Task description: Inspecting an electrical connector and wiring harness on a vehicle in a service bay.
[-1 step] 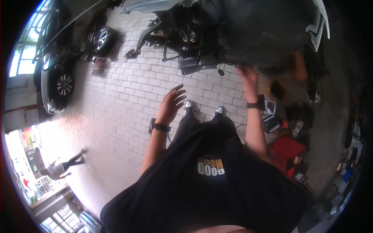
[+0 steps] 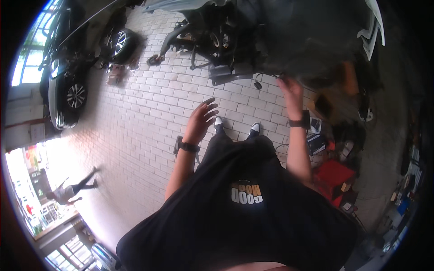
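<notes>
In the head view, the left hand [image 2: 199, 124] hangs near the middle of the frame, over the pale brick floor [image 2: 153, 104], its fingers loosely bent and spread apart from one another. A dark wristband [image 2: 189, 147] circles that wrist.

The right hand [image 2: 293, 92] is raised right of centre, at the lower edge of a partly dismantled car [image 2: 298, 45] that fills the upper middle and upper right of the frame. Its fingertips run into the dark bodywork, so I cannot tell whether they touch or grip anything there. Just left of them, a small black connector [image 2: 257, 85] dangles on a thin cable, beside a dark flat panel [image 2: 230, 78] at the car's lower edge.

A red box [image 2: 333, 177] sits at the lower right of the frame, near the right forearm. A loose wheel [image 2: 121, 44] stands at the upper left, near a parked car [image 2: 54, 101] at the left. Another person [image 2: 65, 194] is at the lower left, and the wearer's black T-shirt [image 2: 217, 230] covers the bottom centre.
</notes>
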The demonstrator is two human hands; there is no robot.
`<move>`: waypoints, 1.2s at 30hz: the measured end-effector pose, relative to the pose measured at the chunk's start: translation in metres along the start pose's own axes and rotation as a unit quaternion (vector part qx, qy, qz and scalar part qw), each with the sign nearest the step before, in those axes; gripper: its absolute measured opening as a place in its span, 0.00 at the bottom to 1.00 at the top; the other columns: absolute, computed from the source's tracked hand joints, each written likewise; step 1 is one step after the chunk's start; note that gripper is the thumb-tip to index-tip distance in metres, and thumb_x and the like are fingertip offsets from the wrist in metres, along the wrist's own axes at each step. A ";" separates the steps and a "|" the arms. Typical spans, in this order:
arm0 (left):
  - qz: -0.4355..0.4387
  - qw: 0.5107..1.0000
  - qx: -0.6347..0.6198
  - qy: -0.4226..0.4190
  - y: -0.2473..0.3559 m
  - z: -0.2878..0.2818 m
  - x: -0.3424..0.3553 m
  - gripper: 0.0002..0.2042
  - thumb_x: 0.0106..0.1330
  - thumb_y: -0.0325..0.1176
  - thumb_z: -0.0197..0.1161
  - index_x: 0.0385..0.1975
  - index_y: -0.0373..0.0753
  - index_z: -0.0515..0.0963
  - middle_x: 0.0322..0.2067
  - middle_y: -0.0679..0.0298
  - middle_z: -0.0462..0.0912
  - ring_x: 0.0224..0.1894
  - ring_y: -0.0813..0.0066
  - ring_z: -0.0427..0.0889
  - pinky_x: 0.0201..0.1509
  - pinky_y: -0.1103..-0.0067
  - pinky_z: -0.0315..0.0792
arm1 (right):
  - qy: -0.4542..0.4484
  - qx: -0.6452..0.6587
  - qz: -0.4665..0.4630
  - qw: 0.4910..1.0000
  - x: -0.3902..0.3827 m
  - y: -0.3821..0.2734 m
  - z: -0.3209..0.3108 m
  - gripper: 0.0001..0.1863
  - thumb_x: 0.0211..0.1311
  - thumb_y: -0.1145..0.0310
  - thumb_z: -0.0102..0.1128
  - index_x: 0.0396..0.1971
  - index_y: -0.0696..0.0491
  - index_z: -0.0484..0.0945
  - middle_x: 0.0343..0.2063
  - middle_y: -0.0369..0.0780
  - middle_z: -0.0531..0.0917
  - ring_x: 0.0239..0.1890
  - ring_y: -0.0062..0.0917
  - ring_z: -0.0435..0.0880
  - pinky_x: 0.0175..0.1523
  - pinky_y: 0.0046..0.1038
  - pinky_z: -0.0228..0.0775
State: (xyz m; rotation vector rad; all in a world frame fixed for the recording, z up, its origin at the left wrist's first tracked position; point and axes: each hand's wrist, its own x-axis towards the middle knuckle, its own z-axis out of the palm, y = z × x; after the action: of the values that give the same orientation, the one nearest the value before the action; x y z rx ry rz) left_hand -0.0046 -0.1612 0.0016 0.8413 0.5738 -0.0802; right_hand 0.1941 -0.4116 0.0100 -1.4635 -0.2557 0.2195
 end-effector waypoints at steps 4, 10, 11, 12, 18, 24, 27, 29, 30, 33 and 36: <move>0.007 0.999 0.033 -0.021 -0.015 0.014 -0.001 0.20 0.66 0.39 0.48 0.56 0.40 0.64 0.47 0.65 0.74 0.46 0.77 0.73 0.44 0.83 0.66 | -0.072 0.046 0.031 0.996 -0.006 -0.020 -0.005 0.05 0.57 0.70 0.58 0.30 0.56 0.77 0.23 0.30 0.76 0.25 0.09 0.67 0.32 0.15 0.58; 0.025 0.992 0.020 -0.125 -0.002 0.040 -0.001 0.21 0.67 0.38 0.47 0.58 0.38 0.61 0.45 0.61 0.74 0.48 0.73 0.73 0.45 0.80 0.67 | -0.096 0.276 0.073 0.954 -0.032 -0.044 0.037 0.05 0.58 0.70 0.56 0.31 0.55 0.76 0.21 0.30 0.74 0.22 0.12 0.67 0.35 0.20 0.61; 0.027 0.992 0.014 -0.122 0.002 0.040 -0.003 0.21 0.67 0.38 0.47 0.58 0.38 0.61 0.45 0.61 0.74 0.48 0.73 0.73 0.45 0.80 0.67 | -0.095 0.301 0.078 0.946 -0.035 -0.045 0.042 0.05 0.59 0.70 0.56 0.32 0.56 0.76 0.21 0.30 0.73 0.22 0.12 0.67 0.35 0.20 0.62; 0.031 0.988 0.006 -0.149 0.006 0.038 -0.005 0.20 0.67 0.37 0.47 0.56 0.36 0.62 0.44 0.60 0.75 0.48 0.72 0.73 0.45 0.80 0.67 | -0.100 0.297 0.081 0.946 -0.039 -0.046 0.046 0.05 0.59 0.70 0.56 0.32 0.56 0.76 0.21 0.30 0.73 0.22 0.12 0.67 0.35 0.20 0.62; 0.103 0.978 0.027 -0.182 0.021 0.026 -0.018 0.15 0.64 0.34 0.53 0.47 0.32 0.71 0.40 0.60 0.76 0.42 0.76 0.74 0.43 0.82 0.66 | -0.095 0.331 0.112 0.932 -0.045 -0.036 0.057 0.06 0.59 0.69 0.55 0.32 0.55 0.75 0.18 0.30 0.72 0.21 0.14 0.68 0.36 0.24 0.62; 0.123 0.976 0.029 -0.177 0.033 0.025 -0.021 0.14 0.63 0.33 0.55 0.45 0.32 0.72 0.37 0.62 0.78 0.39 0.78 0.74 0.42 0.83 0.67 | -0.088 0.363 0.169 0.912 -0.051 -0.034 0.061 0.10 0.61 0.65 0.52 0.36 0.56 0.73 0.15 0.32 0.70 0.21 0.16 0.67 0.37 0.24 0.61; 0.123 0.977 0.026 -0.172 0.038 0.024 -0.016 0.14 0.64 0.34 0.54 0.44 0.32 0.73 0.37 0.63 0.78 0.38 0.79 0.75 0.42 0.83 0.68 | -0.062 0.361 0.175 0.914 -0.055 -0.038 0.067 0.11 0.61 0.64 0.52 0.36 0.57 0.72 0.14 0.32 0.69 0.20 0.16 0.67 0.36 0.24 0.61; 0.119 0.976 0.025 -0.178 0.039 0.025 -0.010 0.13 0.64 0.35 0.54 0.43 0.33 0.73 0.37 0.64 0.77 0.38 0.79 0.75 0.42 0.84 0.68 | -0.052 0.362 0.172 0.915 -0.053 -0.035 0.064 0.11 0.61 0.64 0.52 0.36 0.57 0.72 0.14 0.31 0.68 0.20 0.15 0.67 0.36 0.23 0.62; 0.108 0.980 0.032 -0.163 0.040 0.022 -0.011 0.13 0.64 0.35 0.54 0.43 0.33 0.73 0.37 0.64 0.77 0.39 0.79 0.75 0.42 0.84 0.68 | -0.044 0.363 0.182 0.913 -0.054 -0.033 0.066 0.11 0.61 0.64 0.52 0.36 0.57 0.72 0.13 0.31 0.68 0.20 0.15 0.67 0.36 0.23 0.62; 0.097 0.980 0.048 -0.168 0.039 0.021 -0.008 0.13 0.64 0.36 0.54 0.42 0.34 0.73 0.36 0.65 0.77 0.39 0.79 0.75 0.42 0.84 0.68 | -0.008 0.352 0.191 0.916 -0.050 -0.028 0.062 0.11 0.60 0.63 0.53 0.34 0.56 0.73 0.12 0.30 0.67 0.19 0.14 0.67 0.35 0.22 0.63; 0.080 0.982 0.068 -0.157 0.038 0.021 -0.004 0.13 0.64 0.36 0.54 0.43 0.35 0.73 0.35 0.66 0.77 0.39 0.80 0.75 0.43 0.84 0.68 | 0.006 0.341 0.201 0.918 -0.046 -0.028 0.058 0.14 0.60 0.60 0.53 0.32 0.57 0.74 0.11 0.30 0.67 0.18 0.14 0.67 0.34 0.21 0.64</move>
State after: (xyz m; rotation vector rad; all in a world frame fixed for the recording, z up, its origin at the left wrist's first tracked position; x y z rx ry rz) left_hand 0.0123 -0.1510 0.0407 0.9830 0.2037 -0.1040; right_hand 0.1325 -0.3727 0.0414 -0.8043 0.1364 0.5711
